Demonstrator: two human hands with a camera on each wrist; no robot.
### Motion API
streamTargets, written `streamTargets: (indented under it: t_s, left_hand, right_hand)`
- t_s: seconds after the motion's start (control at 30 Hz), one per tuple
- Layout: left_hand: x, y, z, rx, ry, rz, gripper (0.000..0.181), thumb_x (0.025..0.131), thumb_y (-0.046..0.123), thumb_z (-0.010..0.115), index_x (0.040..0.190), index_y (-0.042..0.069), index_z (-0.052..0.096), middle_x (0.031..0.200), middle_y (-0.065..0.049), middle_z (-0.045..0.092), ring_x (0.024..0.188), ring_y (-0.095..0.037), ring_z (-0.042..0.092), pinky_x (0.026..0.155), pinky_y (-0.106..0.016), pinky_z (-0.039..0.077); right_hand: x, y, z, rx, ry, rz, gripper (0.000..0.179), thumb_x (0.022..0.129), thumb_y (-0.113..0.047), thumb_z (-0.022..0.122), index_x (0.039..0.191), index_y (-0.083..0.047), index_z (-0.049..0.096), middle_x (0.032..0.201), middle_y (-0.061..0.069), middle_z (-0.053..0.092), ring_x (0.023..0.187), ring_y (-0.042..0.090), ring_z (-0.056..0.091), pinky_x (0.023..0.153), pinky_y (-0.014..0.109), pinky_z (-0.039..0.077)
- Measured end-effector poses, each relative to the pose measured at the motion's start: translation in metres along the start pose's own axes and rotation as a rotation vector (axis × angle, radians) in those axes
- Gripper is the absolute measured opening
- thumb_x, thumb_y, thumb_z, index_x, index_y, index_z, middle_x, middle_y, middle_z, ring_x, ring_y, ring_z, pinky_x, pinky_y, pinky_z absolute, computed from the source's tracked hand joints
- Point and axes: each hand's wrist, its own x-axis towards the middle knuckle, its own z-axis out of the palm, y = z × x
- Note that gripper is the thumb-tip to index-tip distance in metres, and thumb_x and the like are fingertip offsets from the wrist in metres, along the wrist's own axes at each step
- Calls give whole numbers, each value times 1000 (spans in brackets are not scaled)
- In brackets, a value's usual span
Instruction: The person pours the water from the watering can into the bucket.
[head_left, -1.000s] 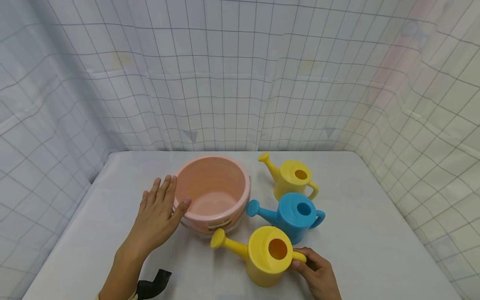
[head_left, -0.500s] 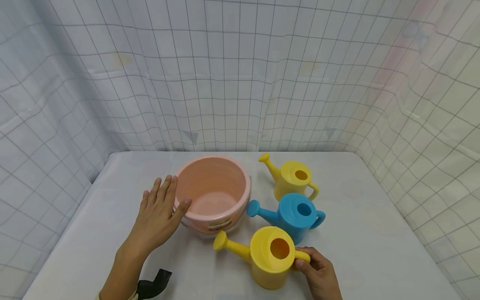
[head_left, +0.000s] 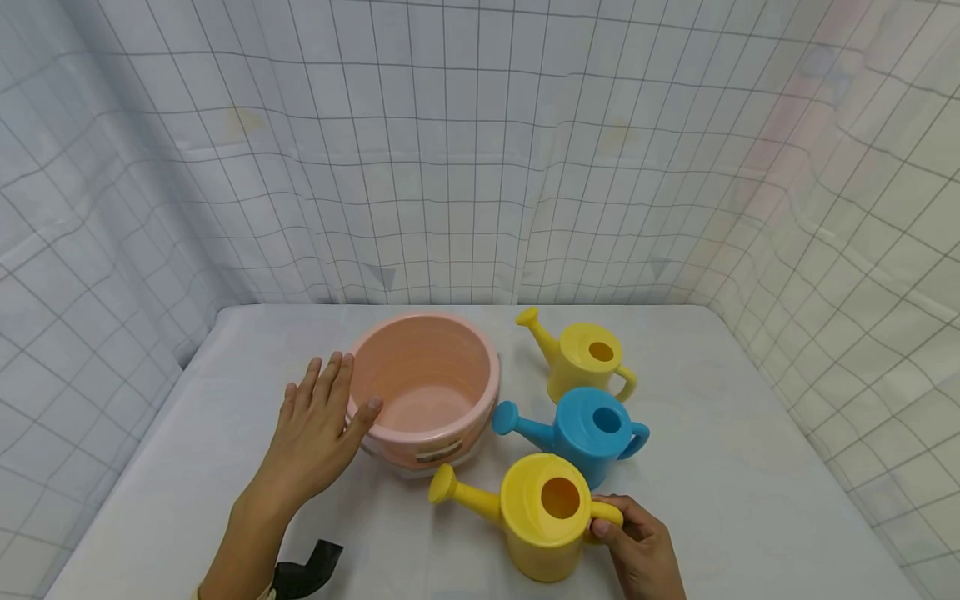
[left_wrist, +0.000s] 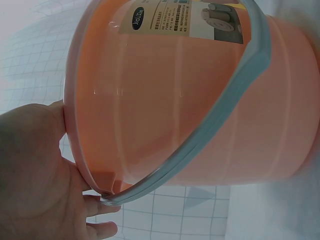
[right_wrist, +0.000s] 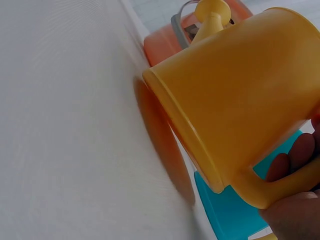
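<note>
The near yellow can [head_left: 546,529] is smooth, shiny and cylindrical, with a round top hole and a flared spout [head_left: 474,498]; your right hand [head_left: 643,546] pinches its handle [head_left: 607,513] at the table's [head_left: 750,483] near side. You have three plastic-looking cans: two yellow, one blue [head_left: 588,454]. Your left hand [head_left: 311,437], fingers straight, touches the one pink bucket's [head_left: 420,379] rim; its bail [left_wrist: 215,112] is grey.

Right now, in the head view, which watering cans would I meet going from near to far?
Near yellow watering can, held by the right hand → blue watering can → far yellow watering can.
</note>
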Motion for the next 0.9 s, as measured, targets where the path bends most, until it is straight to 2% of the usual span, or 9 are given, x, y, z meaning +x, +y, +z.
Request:
streamTargets:
  t_s: [0.17, 0.37, 0.63, 0.8, 0.9]
  left_hand:
    - [0, -1, 0, -2, 1, 0, 78, 97, 57, 32, 153, 11, 3, 160, -15, 5, 148, -37, -5, 113, -65, 0]
    - [0, -2, 2, 3, 13, 4, 78, 97, 57, 32, 153, 10, 4, 160, -16, 6, 148, -37, -4, 113, -66, 1]
    - [0, -2, 2, 3, 18, 14, 77, 98, 56, 32, 153, 10, 4, 160, -15, 7, 148, -37, -4, 113, -66, 2]
    - [-1, -2, 0, 15, 21, 14, 78, 97, 57, 32, 153, 8, 5, 160, -17, 8, 147, -38, -2, 112, -66, 3]
    - [-1, -3, 0, 16, 13, 13, 79, 97, 57, 32, 153, 8, 4, 160, -17, 8, 148, -38, -3, 113, -66, 2]
  right_hand:
    - [-1, -5, -1, -12, 5, 2, 27, 90, -11, 62, 113, 3, 61, 99, -3, 68, 86, 12, 62, 81, 24, 56]
    - [-3, -16, -6, 26, -39, -48, 24, 92, -8, 58, 114, 3, 61, 99, -4, 68, 87, 9, 62, 81, 23, 56]
    - [-5, -36, -10, 3, -37, -24, 28, 95, -13, 56, 117, 4, 57, 100, -5, 66, 87, 11, 61, 83, 26, 56]
    - [-5, -46, -18, 23, -111, -87, 25, 98, -10, 49, 118, 2, 57, 103, -4, 67, 89, 12, 62, 84, 27, 55]
    - [-3, -53, -24, 54, -191, -131, 26, 100, -7, 44, 120, -1, 58, 107, -3, 67, 91, 13, 62, 84, 28, 55]
